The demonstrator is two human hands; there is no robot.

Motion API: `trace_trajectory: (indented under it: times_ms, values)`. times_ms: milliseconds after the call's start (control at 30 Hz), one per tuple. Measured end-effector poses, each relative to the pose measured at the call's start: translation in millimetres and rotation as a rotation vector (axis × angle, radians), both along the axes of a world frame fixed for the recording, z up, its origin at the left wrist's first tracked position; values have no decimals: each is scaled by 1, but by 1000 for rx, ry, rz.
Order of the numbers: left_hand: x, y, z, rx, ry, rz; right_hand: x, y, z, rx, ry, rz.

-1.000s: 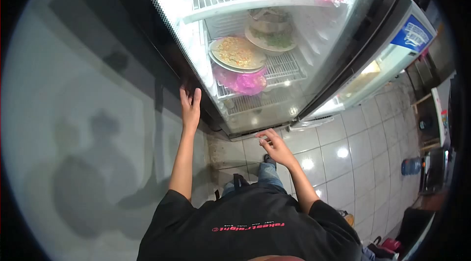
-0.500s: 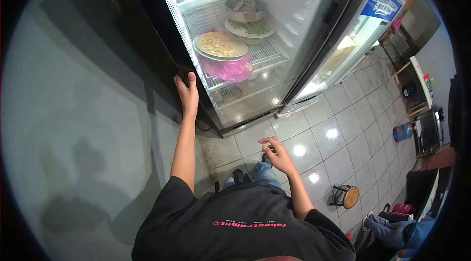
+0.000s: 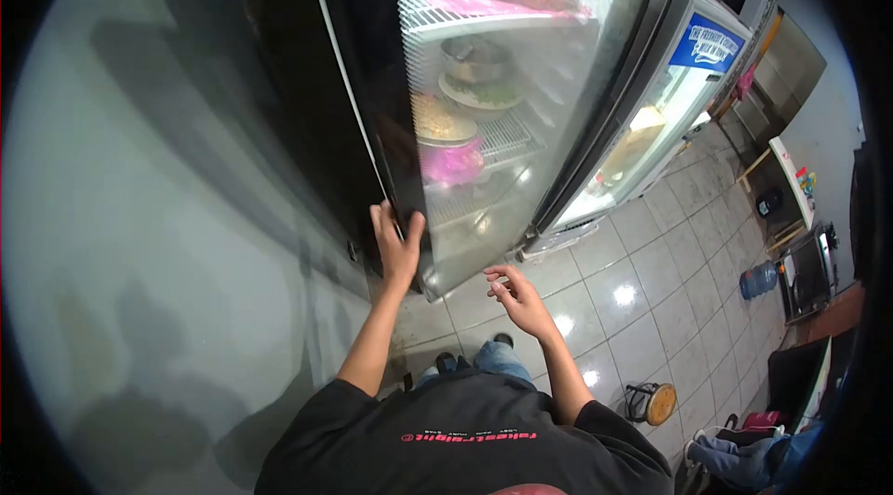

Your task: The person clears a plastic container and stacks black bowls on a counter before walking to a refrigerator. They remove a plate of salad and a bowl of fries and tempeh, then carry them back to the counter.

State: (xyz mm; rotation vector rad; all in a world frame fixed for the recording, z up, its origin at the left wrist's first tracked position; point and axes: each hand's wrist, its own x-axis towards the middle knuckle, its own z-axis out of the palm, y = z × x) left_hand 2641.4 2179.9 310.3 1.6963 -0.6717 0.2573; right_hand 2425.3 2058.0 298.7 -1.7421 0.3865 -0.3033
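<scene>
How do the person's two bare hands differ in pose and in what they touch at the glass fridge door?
The left hand grips the edge of the glass fridge door, fingers wrapped round it; the right hand touches nothing, hanging free over the white tiled floor. The left hand is raised higher; the right hand sits lower, fingers loosely curled. Both are bare and reach forward.

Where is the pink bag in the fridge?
In the head view, the pink bag sits on a wire shelf behind the glass door, just under a plate of food, above the left hand.

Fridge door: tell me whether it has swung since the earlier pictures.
Yes. The glass door now covers the shelves that stood uncovered before; the left hand grips its edge, swinging it shut across them.
</scene>
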Motion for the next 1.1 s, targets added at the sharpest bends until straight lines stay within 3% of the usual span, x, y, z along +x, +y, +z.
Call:
trace_trajectory:
  times_ms: [67,233,300,367,433,567,733,767,867,1000,1100]
  values:
    - [-18,11,-7,9,-86,-72,1,-1,16,68,-68,-5]
    - [-66,28,-16,-12,-200,-186,-11,-1,62,-59,-215,-1]
    - [-87,26,-17,-4,-245,-198,-21,-3,75,-143,-433,-69]
    - [-109,16,-16,-23,-295,-235,-38,-7,90,-137,-489,-72]
    - [-128,8,-18,0,-289,-344,-59,-9,103,-244,-641,-168]
    - [-152,-8,-11,50,-526,-500,-106,-20,104,-324,-741,-315]
    - [-182,-22,-12,13,-308,-526,-162,-21,86,-296,-611,-513]
    - [-187,-24,-13,10,-286,-510,-171,-29,70,-390,-627,-546]
    - [-196,-26,-24,23,-229,-495,-195,-33,68,-281,-613,-755]
    - [-205,-24,-28,40,-115,-488,-219,-53,66,-308,-529,-801]
    - [-202,-22,-29,76,-28,-463,-220,-63,69,-449,-594,-989]
